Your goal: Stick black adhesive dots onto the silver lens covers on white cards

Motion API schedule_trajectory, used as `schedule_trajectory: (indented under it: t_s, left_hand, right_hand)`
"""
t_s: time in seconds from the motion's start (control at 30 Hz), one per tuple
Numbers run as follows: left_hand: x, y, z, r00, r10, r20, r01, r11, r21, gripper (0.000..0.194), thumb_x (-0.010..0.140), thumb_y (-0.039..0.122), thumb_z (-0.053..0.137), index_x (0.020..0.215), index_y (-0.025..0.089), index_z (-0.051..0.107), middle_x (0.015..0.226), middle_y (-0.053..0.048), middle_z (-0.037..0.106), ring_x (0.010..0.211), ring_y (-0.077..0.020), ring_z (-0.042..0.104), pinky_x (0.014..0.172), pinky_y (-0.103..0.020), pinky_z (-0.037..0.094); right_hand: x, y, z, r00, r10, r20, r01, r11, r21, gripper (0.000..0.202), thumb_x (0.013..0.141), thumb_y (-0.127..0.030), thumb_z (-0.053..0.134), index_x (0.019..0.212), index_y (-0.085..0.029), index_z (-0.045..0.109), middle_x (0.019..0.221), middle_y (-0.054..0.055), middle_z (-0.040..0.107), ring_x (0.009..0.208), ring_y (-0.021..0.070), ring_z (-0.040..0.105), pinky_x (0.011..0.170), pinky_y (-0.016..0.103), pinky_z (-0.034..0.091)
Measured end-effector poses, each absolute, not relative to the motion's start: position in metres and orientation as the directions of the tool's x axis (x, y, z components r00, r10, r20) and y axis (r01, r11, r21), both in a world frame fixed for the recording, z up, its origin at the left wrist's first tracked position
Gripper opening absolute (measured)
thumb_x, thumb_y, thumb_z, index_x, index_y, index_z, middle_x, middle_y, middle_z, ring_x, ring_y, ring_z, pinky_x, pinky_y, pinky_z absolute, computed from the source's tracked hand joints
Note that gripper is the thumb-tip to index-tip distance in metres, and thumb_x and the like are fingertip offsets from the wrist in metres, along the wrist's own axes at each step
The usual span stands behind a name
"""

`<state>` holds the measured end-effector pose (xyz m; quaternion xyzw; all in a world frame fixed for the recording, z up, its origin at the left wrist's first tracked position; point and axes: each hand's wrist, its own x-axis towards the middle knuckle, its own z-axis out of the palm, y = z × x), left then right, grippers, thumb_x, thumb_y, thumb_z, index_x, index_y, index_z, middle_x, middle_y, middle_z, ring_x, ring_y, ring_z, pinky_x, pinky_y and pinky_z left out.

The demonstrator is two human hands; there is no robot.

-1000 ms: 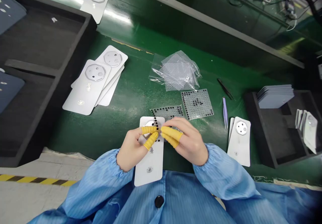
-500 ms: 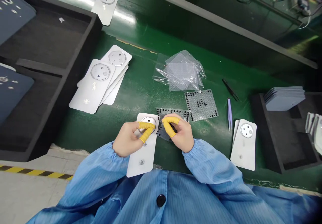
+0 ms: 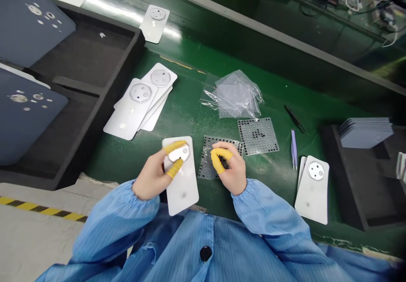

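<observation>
Yellow covers are on the thumb and forefinger of both hands. My left hand lies over a white phone back panel at the table's front edge, thumb and forefinger apart on either side of its octagonal camera plate. My right hand is pinched closed above a clear sheet edged with black dots; whatever its fingertips hold is too small to make out. Beside it lies a second dotted sheet.
Stacked white panels lie left, near a black tray with dark blue panels. Behind are clear plastic bags. To the right are black tweezers, purple tweezers, more white panels and another black tray.
My left thumb and forefinger have spread apart, and the white panel has turned to tilt the other way. My right hand has shifted slightly right in the picture, still pinched. The whole view has shifted.
</observation>
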<state>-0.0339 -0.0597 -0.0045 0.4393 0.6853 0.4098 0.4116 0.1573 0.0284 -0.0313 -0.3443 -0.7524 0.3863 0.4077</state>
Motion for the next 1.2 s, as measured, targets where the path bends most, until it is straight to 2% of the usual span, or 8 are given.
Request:
schedule_trajectory:
  t_s: [0.07, 0.13, 0.2, 0.27, 0.33, 0.53, 0.7, 1.2]
  left_hand:
    - [-0.039, -0.069, 0.006, -0.391, 0.895, -0.216, 0.089, 0.270, 0.959, 0.087, 0.078, 0.032, 0.070, 0.148, 0.018, 0.021, 0.101, -0.008, 0.074, 0.081, -0.0233, 0.073, 0.066, -0.028, 0.060]
    - [-0.036, -0.074, 0.019, -0.452, 0.849, -0.274, -0.080, 0.267, 0.960, 0.105, 0.076, 0.031, 0.073, 0.149, 0.025, -0.002, 0.086, -0.001, 0.076, 0.063, -0.0205, 0.072, 0.054, -0.027, 0.060]
    - [-0.025, -0.074, 0.029, -0.459, 0.831, -0.315, -0.157, 0.273, 0.949, 0.089, 0.074, 0.031, 0.075, 0.145, 0.021, 0.021, 0.075, 0.000, 0.076, 0.055, -0.0189, 0.070, 0.049, -0.026, 0.059]
    - [-0.012, -0.070, 0.035, -0.455, 0.839, -0.298, -0.123, 0.272, 0.954, 0.054, 0.073, 0.029, 0.075, 0.121, 0.015, 0.054, 0.071, -0.003, 0.076, 0.055, -0.0171, 0.069, 0.050, -0.022, 0.058]
    - [0.000, -0.066, 0.039, -0.421, 0.877, -0.233, -0.052, 0.233, 0.971, 0.032, 0.074, 0.025, 0.074, 0.103, 0.013, 0.064, 0.071, -0.003, 0.076, 0.056, -0.0150, 0.069, 0.052, -0.019, 0.057]
    - [0.015, -0.071, 0.044, -0.228, 0.974, -0.009, 0.106, 0.034, 0.994, 0.025, 0.084, 0.015, 0.061, 0.107, 0.022, 0.066, 0.075, 0.003, 0.073, 0.060, -0.0092, 0.066, 0.055, -0.013, 0.052]
    - [0.016, -0.077, 0.047, -0.216, 0.971, 0.099, 0.153, -0.066, 0.986, 0.033, 0.087, 0.011, 0.055, 0.115, 0.026, 0.061, 0.077, 0.004, 0.071, 0.059, -0.0074, 0.064, 0.058, -0.013, 0.051]
    - [0.021, -0.075, 0.048, -0.269, 0.957, 0.107, 0.273, -0.031, 0.962, 0.016, 0.083, 0.018, 0.060, 0.098, 0.023, 0.063, 0.065, 0.000, 0.068, 0.047, -0.0122, 0.059, 0.046, -0.022, 0.048]
  right_hand:
    - [0.159, 0.028, -0.028, -0.439, 0.793, 0.422, 0.217, 0.549, -0.807, 0.011, 0.085, -0.012, 0.057, 0.090, -0.019, 0.063, 0.107, 0.009, 0.062, 0.089, 0.0144, 0.064, 0.082, 0.034, 0.055]
    - [0.161, 0.029, -0.021, -0.433, 0.807, 0.401, 0.205, 0.521, -0.828, 0.013, 0.085, -0.010, 0.057, 0.091, -0.019, 0.063, 0.111, 0.010, 0.061, 0.090, 0.0146, 0.064, 0.078, 0.033, 0.056]
    - [0.163, 0.030, -0.009, -0.401, 0.848, 0.347, 0.198, 0.450, -0.871, 0.013, 0.085, -0.010, 0.058, 0.092, -0.019, 0.063, 0.109, 0.009, 0.061, 0.090, 0.0153, 0.064, 0.069, 0.029, 0.057]
    - [0.164, 0.029, 0.007, -0.362, 0.842, 0.401, 0.214, 0.493, -0.843, 0.014, 0.083, -0.010, 0.060, 0.091, -0.021, 0.063, 0.103, 0.007, 0.063, 0.088, 0.0156, 0.064, 0.066, 0.028, 0.057]
    - [0.165, 0.025, 0.024, -0.380, 0.765, 0.519, 0.269, 0.629, -0.730, 0.021, 0.079, -0.008, 0.064, 0.095, -0.022, 0.063, 0.095, 0.005, 0.065, 0.084, 0.0151, 0.064, 0.069, 0.029, 0.057]
    - [0.167, 0.017, 0.048, -0.641, 0.460, 0.614, 0.221, 0.877, -0.427, 0.021, 0.088, -0.010, 0.051, 0.104, -0.018, 0.061, 0.100, 0.007, 0.071, 0.093, 0.0178, 0.064, 0.079, 0.034, 0.057]
    - [0.173, 0.015, 0.050, -0.705, 0.411, 0.578, 0.280, 0.910, -0.306, 0.019, 0.091, -0.023, 0.048, 0.096, -0.015, 0.065, 0.116, 0.014, 0.066, 0.113, 0.0250, 0.058, 0.095, 0.047, 0.050]
    - [0.177, 0.015, 0.050, -0.729, 0.433, 0.530, 0.215, 0.880, -0.424, 0.028, 0.091, -0.026, 0.048, 0.115, -0.015, 0.057, 0.127, 0.018, 0.060, 0.124, 0.0269, 0.053, 0.093, 0.048, 0.055]
